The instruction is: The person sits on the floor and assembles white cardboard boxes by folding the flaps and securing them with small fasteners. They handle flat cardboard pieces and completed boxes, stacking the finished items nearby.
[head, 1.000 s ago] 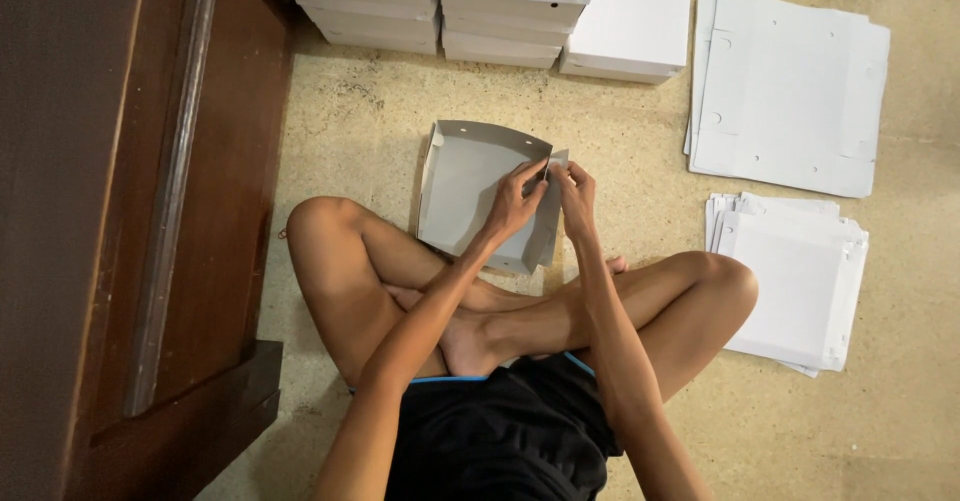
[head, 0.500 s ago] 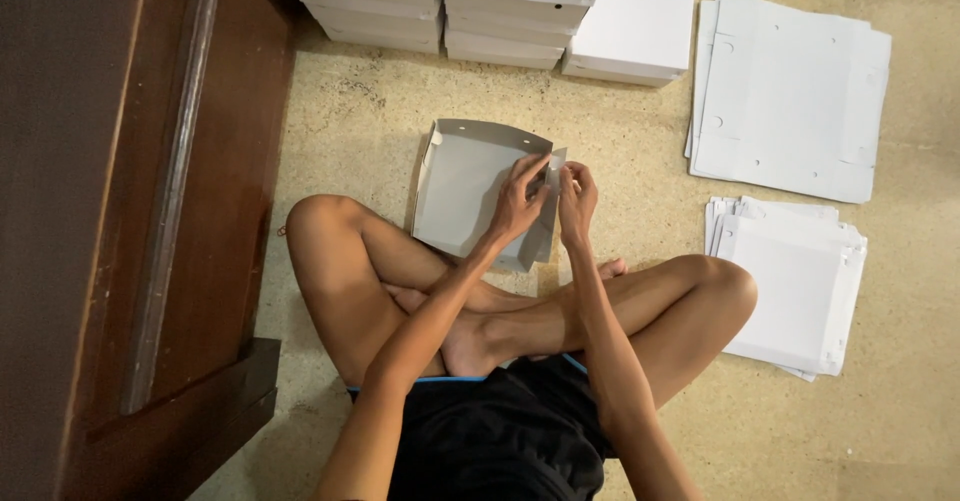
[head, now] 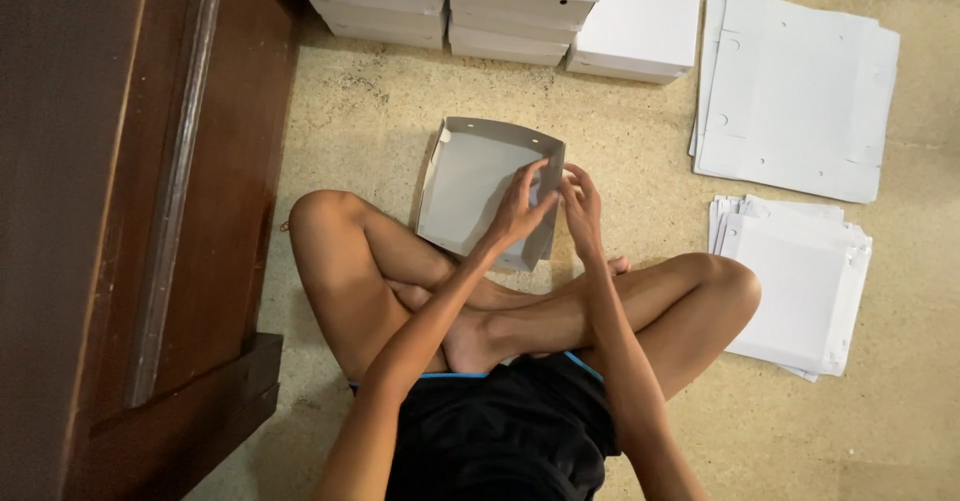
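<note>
A half-formed white cardboard box tray (head: 478, 189) lies on the speckled floor (head: 380, 131) just in front of the crossed legs, its far wall and left wall already raised. The left hand (head: 520, 211) is closed on the tray's right wall from inside, fingers curled over the edge; the right hand (head: 582, 201) is pinched on the same wall from outside, thumb and fingertips narrow on the board. Whether a tab is caught between the fingers cannot be told.

The step in hand is judged to be the folding and locking of that right wall. It is best done with the wall brought fully upright along its crease before any tab is pressed home, the base kept flat on the floor, and the corner squared against the far wall, so that the board is not buckled.

Flat white blanks are stacked to the right, a larger pile (head: 795, 81) and a nearer pile (head: 800, 286); finished white boxes (head: 450, 1) are stacked beyond the tray. A dark wooden door frame (head: 150, 211) stands at the left.
</note>
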